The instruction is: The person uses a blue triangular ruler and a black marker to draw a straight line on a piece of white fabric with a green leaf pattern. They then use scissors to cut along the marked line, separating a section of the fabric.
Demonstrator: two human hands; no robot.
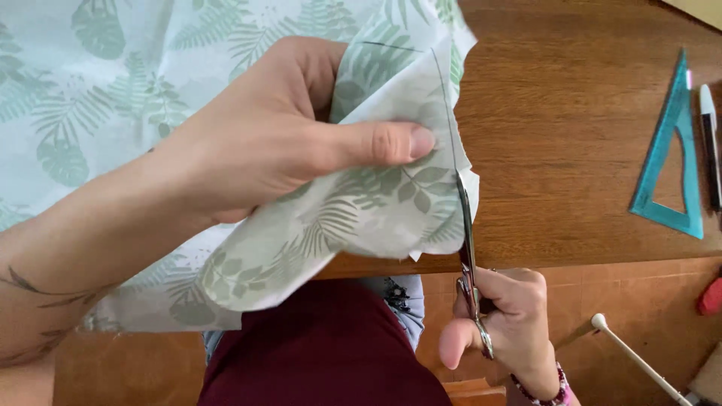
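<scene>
A pale fabric (353,218) printed with green leaves lies over the wooden table and hangs off its near edge. My left hand (278,128) pinches a folded part of it, thumb on top pointing right. My right hand (504,316) holds metal scissors (466,248) below the table edge. Their blades point away from me and bite into the fabric's right edge, along a thin drawn line.
On the wooden table (571,150), at the right, lie a teal set square (669,162) and a pen (711,143). A red object (711,295) and a white rod (639,361) sit lower right, over the floor. My dark red clothing fills the bottom centre.
</scene>
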